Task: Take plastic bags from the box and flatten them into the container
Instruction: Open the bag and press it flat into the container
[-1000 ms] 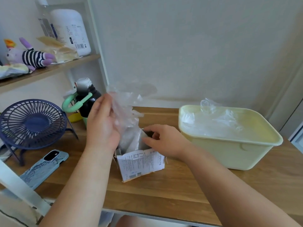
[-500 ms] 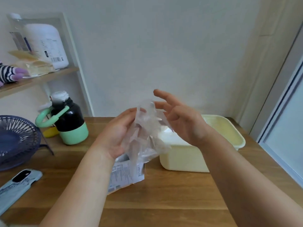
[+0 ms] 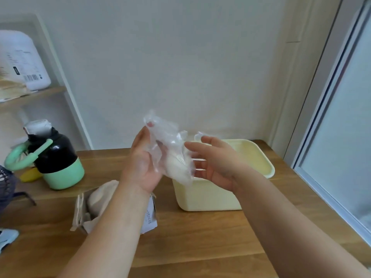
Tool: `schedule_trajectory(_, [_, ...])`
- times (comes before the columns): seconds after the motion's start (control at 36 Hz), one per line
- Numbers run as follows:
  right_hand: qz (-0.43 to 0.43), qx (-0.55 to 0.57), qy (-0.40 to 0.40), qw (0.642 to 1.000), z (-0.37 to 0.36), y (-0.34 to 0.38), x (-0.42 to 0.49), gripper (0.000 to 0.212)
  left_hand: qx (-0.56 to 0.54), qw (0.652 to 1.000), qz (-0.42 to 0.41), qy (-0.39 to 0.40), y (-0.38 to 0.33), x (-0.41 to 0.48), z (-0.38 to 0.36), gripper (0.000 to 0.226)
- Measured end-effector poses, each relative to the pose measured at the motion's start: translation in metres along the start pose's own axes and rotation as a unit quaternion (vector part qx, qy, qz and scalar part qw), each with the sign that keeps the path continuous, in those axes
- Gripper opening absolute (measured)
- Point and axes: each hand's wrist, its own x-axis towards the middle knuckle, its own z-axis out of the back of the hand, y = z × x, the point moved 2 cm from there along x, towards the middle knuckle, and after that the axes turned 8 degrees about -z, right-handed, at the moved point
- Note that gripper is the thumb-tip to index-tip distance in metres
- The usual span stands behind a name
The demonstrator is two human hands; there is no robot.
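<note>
A crumpled clear plastic bag (image 3: 170, 151) hangs in the air between my two hands, in front of the pale yellow container (image 3: 259, 157). My left hand (image 3: 142, 163) holds the bag, thumb and fingers curled round its upper left part. On the bag's right side, my right hand (image 3: 216, 163) has its fingers spread and nearly straight, their tips touching the plastic. The small cardboard box (image 3: 84, 211) stands open on the wooden table below my left forearm, with more pale plastic bulging out of it.
A black and mint green bottle (image 3: 58, 161) stands at the left. A dark blue fan (image 3: 6, 189) and a light blue phone (image 3: 7, 237) sit at the left edge. A shelf with a white jug (image 3: 22, 61) is upper left. A window frame (image 3: 321, 137) borders the table's right side.
My left hand lifted the bag out of the box and carried it right, toward the container. My right hand left the box and came up against the bag. The view swung right.
</note>
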Motion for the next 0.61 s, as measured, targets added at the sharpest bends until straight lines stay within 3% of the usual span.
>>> schedule_trajectory(0.08, [-0.005, 0.035, 0.020, 0.999, 0.005, 0.001, -0.001, 0.054, -0.018, 1.000, -0.011, -0.011, 0.005, 0.004, -0.003, 0.024])
schedule_trajectory(0.22, [0.129, 0.103, -0.061, 0.984, 0.013, 0.007, 0.000, 0.032, -0.024, 0.999, 0.007, -0.042, 0.014, 0.004, -0.009, 0.042])
schedule_trajectory(0.28, [0.166, 0.139, -0.092, 0.972, 0.017, 0.012, 0.001, 0.022, -0.043, 0.995, 0.029, -0.080, 0.019, 0.005, -0.009, 0.024])
schedule_trajectory(0.42, [0.197, 0.153, -0.107, 0.962, 0.025, 0.021, -0.001, 0.020, 0.050, 0.986, 0.092, -0.129, 0.018, -0.003, -0.012, 0.025])
schedule_trajectory(0.53, [0.190, -0.055, -0.156, 0.968, 0.037, 0.022, -0.001, 0.042, 0.102, 0.988, 0.102, -0.054, -0.002, 0.001, -0.012, 0.089])
schedule_trajectory(0.61, [0.180, -0.120, -0.160, 0.963, 0.043, 0.023, -0.001, 0.051, 0.270, 0.956, 0.106, -0.031, -0.001, 0.008, -0.016, 0.102])
